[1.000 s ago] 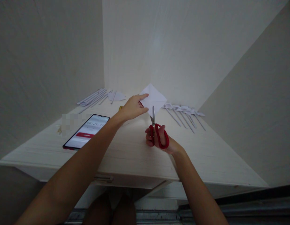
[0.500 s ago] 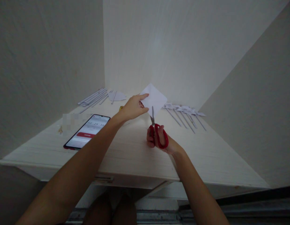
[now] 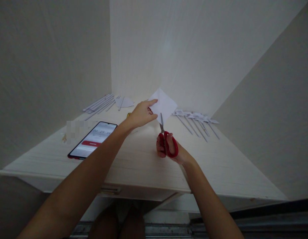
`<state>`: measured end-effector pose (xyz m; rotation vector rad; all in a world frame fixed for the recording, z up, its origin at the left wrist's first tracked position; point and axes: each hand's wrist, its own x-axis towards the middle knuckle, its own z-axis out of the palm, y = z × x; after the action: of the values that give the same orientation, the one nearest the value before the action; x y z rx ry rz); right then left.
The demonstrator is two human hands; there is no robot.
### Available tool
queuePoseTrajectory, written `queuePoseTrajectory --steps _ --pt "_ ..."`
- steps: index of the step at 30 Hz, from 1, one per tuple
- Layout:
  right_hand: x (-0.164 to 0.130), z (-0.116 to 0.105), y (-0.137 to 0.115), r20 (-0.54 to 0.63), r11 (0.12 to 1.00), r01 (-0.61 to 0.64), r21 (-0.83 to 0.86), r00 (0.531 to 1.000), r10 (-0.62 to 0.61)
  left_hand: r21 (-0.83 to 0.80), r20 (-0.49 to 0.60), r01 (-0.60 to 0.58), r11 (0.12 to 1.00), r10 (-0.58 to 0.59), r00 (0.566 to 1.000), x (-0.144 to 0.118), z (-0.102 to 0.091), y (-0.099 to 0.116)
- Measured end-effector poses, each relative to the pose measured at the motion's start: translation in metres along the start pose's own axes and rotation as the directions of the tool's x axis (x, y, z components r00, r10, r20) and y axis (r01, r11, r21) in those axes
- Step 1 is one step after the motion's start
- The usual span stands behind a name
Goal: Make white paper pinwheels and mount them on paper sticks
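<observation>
A square sheet of white paper [image 3: 166, 103], turned corner-up, is raised above the table by my left hand [image 3: 141, 114], which pinches its left corner between thumb and fingers. My right hand [image 3: 166, 149] grips red-handled scissors [image 3: 172, 150], thumb and fingers through the loops. The scissor blades point upward at the paper's lower corner, one blade showing in front of the sheet. Whether the blades have cut into the paper I cannot tell.
On the white table [image 3: 144, 166], a phone [image 3: 94, 141] showing a timer lies left of my forearm. Thin paper sticks [image 3: 100, 104] are stacked at the back left, near a cut paper piece [image 3: 126, 102]. Several sticks with folded paper tops [image 3: 198, 117] lie at the right. Walls enclose the table.
The scissors and my right hand have shifted very slightly, with the blade still at the paper's lower corner. My left hand and the sheet stay almost in place.
</observation>
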<state>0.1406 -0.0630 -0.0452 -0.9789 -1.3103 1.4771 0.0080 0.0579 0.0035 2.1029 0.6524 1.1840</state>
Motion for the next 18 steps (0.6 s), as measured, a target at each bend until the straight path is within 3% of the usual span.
queuePoseTrajectory --steps 13,18 --pt "0.0015 -0.0023 0.0039 -0.01 1.0 0.022 0.014 1.0 -0.022 -0.037 0.015 0.028 0.999 -0.028 1.0 -0.0014 -0.0005 0.006" --pt "0.0012 -0.0009 0.0017 -0.019 0.997 0.035 -0.062 0.999 -0.036 -0.082 0.025 0.033 0.996 -0.031 0.999 -0.001 0.0009 0.0045"
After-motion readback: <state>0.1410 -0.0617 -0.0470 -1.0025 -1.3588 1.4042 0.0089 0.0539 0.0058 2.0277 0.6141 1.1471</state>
